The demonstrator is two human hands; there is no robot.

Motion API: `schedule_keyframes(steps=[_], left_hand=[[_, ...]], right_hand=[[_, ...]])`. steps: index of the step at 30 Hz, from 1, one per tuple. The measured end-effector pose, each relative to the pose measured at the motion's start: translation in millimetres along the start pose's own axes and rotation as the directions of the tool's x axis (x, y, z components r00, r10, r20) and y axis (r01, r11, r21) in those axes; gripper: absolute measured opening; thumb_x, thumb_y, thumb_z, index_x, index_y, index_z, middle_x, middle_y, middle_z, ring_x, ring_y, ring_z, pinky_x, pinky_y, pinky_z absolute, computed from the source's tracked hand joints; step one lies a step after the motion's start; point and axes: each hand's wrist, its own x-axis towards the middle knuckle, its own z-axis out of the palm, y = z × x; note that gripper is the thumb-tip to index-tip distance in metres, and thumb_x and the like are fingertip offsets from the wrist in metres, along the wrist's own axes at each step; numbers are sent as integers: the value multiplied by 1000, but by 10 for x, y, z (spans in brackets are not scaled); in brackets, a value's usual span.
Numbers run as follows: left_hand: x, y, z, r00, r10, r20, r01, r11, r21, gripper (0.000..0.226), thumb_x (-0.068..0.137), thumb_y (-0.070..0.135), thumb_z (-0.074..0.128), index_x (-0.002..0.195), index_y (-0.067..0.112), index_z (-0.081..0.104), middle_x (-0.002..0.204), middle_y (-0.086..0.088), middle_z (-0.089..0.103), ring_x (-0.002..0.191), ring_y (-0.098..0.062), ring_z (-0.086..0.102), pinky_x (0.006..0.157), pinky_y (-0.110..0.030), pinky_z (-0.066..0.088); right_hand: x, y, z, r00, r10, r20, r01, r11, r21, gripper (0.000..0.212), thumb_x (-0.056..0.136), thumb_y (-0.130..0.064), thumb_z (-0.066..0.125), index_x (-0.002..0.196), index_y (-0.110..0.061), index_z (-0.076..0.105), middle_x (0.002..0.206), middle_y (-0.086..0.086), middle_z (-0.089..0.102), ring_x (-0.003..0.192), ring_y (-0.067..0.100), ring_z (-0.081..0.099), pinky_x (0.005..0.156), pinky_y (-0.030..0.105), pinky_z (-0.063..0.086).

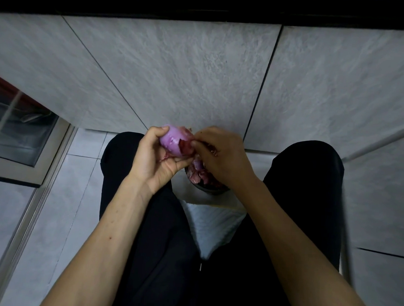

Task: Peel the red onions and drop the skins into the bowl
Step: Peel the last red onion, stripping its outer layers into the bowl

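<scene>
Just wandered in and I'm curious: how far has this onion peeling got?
Done: the bowl between the knees already holds a heap of skins. In hand: the left hand grips an onion, mostly bare and pale purple, while the right hand pinches a dark skin scrap on it. Left: that last patch; any other onions are out of view.

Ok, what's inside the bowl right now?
The bowl holds a heap of reddish-purple onion skins. The right hand covers most of its opening, so the rest of its contents cannot be seen. The left hand holds the onion above it.
</scene>
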Motion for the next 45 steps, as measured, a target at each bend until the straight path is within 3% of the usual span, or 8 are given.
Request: schedule_keyframes(steps=[4, 8, 17, 21, 27, 36, 41, 45], left_hand=[[-9, 14, 2, 1000, -1, -29, 1, 1000, 12, 33, 92, 31, 47, 100, 4, 64, 97, -20, 71, 90, -34, 70, 66, -36, 59], [-38, 4, 1, 1000, 19, 20, -19, 1000, -8, 32, 84, 29, 48, 99, 5, 63, 92, -17, 71, 82, -33, 71, 62, -36, 59], [-24, -1, 11, 999, 13, 36, -14, 1000, 13, 38, 75, 25, 53, 104, 3, 63, 93, -16, 70, 83, -34, 71, 60, -38, 60], [89, 17, -23, 1000, -8, -8, 8, 1000, 13, 38, 78, 28, 56, 109, 6, 62, 104, -17, 69, 98, -42, 68, 70, -40, 60], [193, -33, 57, 993, -105, -58, 107, 994, 24, 32, 90, 24, 47, 110, 6, 63, 108, -19, 69, 100, -40, 68, 78, -45, 60], [202, -64, -50, 992, -122, -30, 120, 991, -61, 55, 73, 27, 55, 122, 3, 58, 119, -25, 65, 99, -42, 69, 76, -43, 60], [171, -54, -17, 998, -56, 41, 59, 995, -79, 48, 77, 30, 54, 116, 2, 62, 118, -28, 66, 93, -37, 70, 67, -39, 60], [136, -58, 0, 989, 9, 147, 6, 995, -101, 47, 80, 31, 48, 111, 2, 67, 110, -22, 69, 96, -33, 68, 72, -39, 60]], right_hand=[[30, -11, -32, 965, 263, -18, -258, 956, 140, 8, 91, -9, 63, 89, -5, 70, 78, -7, 65, 70, -5, 57, 67, 6, 39], [112, -10, -103, 833, 546, 94, -519, 709, 477, 14, 96, -4, 55, 88, 5, 62, 71, 1, 67, 61, 7, 66, 61, 21, 56], [185, 302, -91, 700, 709, 79, -664, 606, 438, 24, 95, -8, 54, 72, -3, 60, 62, 9, 65, 57, 19, 68, 62, 34, 61], [183, 637, -17, 773, 634, 8, -634, 773, 12, 36, 88, -9, 59, 53, -5, 54, 48, 7, 47, 44, 14, 49, 50, 27, 44], [171, 1046, 183, 737, 670, 82, -652, 738, -173, 43, 86, -7, 58, 48, -11, 39, 45, 1, 31, 42, 11, 29, 45, 26, 24], [204, 896, 120, 765, 642, 47, -638, 766, -80, 47, 92, -12, 55, 51, -16, 32, 48, -2, 27, 44, 8, 25, 46, 25, 22], [272, 226, -161, 933, 350, 78, -355, 933, 58, 16, 91, -28, 64, 83, -16, 73, 78, -5, 71, 72, 7, 65, 69, 22, 49], [203, -125, -297, 951, 279, 136, -300, 938, 172, 33, 72, -34, 84, 98, -17, 76, 89, -11, 69, 84, 1, 64, 73, 6, 44]])
